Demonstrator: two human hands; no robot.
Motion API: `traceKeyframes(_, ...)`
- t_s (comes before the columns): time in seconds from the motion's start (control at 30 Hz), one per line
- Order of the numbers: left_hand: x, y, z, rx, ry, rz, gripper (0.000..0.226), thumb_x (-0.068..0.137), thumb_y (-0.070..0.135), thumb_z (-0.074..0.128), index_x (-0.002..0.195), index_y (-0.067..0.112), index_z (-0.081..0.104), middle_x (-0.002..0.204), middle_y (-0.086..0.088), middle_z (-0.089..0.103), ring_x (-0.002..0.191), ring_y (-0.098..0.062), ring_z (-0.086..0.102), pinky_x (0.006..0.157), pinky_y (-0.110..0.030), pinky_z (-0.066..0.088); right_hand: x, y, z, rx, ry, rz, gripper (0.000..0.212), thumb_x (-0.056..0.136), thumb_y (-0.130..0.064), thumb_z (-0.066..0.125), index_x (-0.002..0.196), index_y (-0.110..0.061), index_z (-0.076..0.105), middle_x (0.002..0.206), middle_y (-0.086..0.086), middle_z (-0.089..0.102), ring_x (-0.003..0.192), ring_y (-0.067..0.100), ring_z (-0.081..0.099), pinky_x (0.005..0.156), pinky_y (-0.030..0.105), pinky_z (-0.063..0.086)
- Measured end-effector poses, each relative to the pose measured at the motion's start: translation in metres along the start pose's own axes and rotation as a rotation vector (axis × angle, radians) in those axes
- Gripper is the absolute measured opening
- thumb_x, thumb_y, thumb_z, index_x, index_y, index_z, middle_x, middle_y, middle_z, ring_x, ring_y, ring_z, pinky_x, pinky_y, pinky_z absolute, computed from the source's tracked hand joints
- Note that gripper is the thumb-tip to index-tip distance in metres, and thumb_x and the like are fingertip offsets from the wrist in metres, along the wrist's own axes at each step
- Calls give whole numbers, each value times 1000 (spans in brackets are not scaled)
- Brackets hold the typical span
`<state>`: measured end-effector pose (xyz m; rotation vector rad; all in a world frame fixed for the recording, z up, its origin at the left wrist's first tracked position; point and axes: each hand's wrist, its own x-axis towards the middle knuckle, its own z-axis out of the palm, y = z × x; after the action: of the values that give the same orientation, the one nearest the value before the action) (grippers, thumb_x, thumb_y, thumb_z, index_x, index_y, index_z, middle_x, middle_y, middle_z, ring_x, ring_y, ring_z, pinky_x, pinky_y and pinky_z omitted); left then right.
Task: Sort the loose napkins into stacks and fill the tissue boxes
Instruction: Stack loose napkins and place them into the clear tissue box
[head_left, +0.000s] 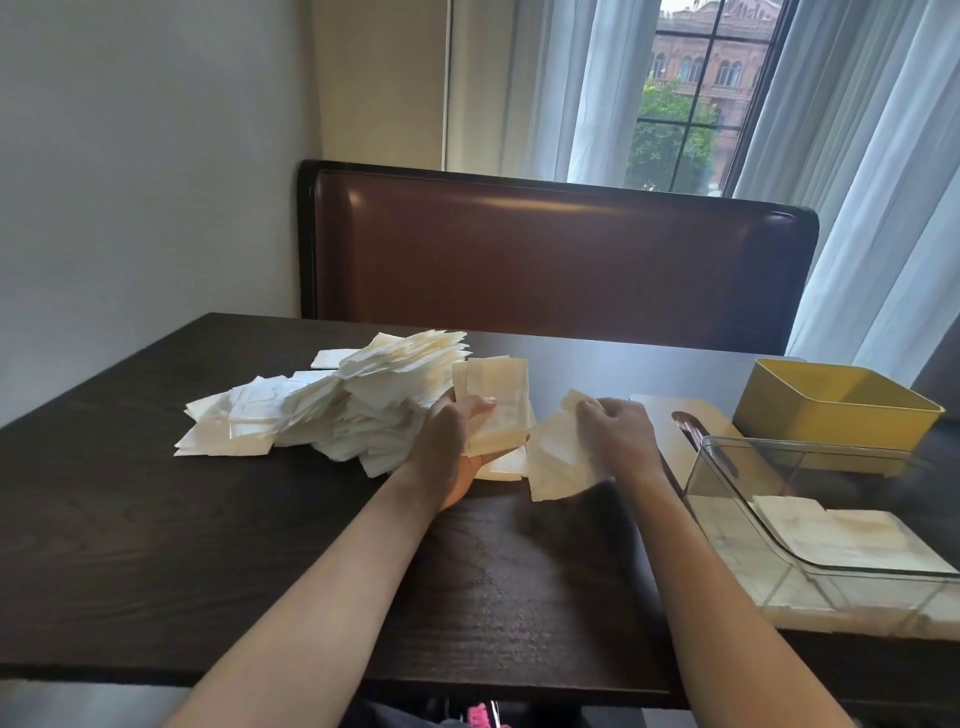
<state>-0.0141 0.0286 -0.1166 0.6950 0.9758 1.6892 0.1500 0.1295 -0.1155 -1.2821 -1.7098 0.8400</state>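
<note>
I am sitting at a dark wooden table (156, 519) and holding a small stack of napkins (496, 405) in my left hand (457, 447). My palm is turning toward the middle of the table, my fingers are curling under the stack and my thumb is pressing across its face. The stack is standing nearly upright on its lower edge, its long axis running up and away from me, its top edge tipping toward the bench (561, 260) across the table.

My right hand (615, 436) is lying knuckles up, its fingers curling down and pinching a single loose napkin (558, 462). That napkin is lying flat, tilted so one corner is pointing toward me and the opposite corner is reaching under my fingertips. Another napkin (506, 465) is resting flat on the table between my hands.

Just left of my left hand, a big loose pile of napkins (343, 405) is spreading across the table, highest near the middle and fanning out low toward the left.

To my right, a clear tissue box (831, 519) is sitting near the table's edge, with a few napkins lying flat inside it. Behind it a yellow box (831, 410) is standing open side up, and a pale lid (670, 431) with a slot is lying flat beside that. Curtains (883, 208) are hanging at the window.
</note>
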Motion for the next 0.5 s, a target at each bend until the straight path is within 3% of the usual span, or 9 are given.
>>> traceKeyframes(0.1, 1, -2, 0, 9, 13, 15, 41, 88, 9, 60, 129, 11, 60, 128, -27, 62, 118, -42, 62, 82, -46, 60, -4, 3, -4, -45, -55, 6, 32, 92, -21, 53, 61, -16, 61, 63, -1, 53, 66, 20, 51, 62, 29, 37)
traceKeyframes(0.23, 0, -2, -1, 31, 37, 31, 33, 95, 8, 56, 127, 15, 62, 128, -20, 64, 116, -35, 64, 81, -43, 60, -14, -20, -15, 136, 114, -138, 18, 92, -23, 56, 89, -16, 71, 79, -1, 63, 75, 17, 56, 64, 26, 41)
traceKeyframes(0.37, -3, -1, 5, 52, 67, 38, 33, 98, 8, 52, 130, 14, 59, 127, -19, 64, 114, -33, 64, 81, -43, 61, -31, -51, -22, 331, 119, -193, 22, 84, -32, 54, 85, -16, 69, 72, -8, 57, 72, 13, 53, 61, 25, 40)
traceKeyframes(0.5, -2, -2, 5, 52, 103, 8, 32, 98, 10, 51, 130, 11, 59, 128, -22, 64, 113, -36, 65, 83, -47, 60, -45, -76, -32, 575, -5, -195, 19, 96, -20, 56, 85, -15, 70, 76, -1, 58, 75, 15, 55, 65, 30, 46)
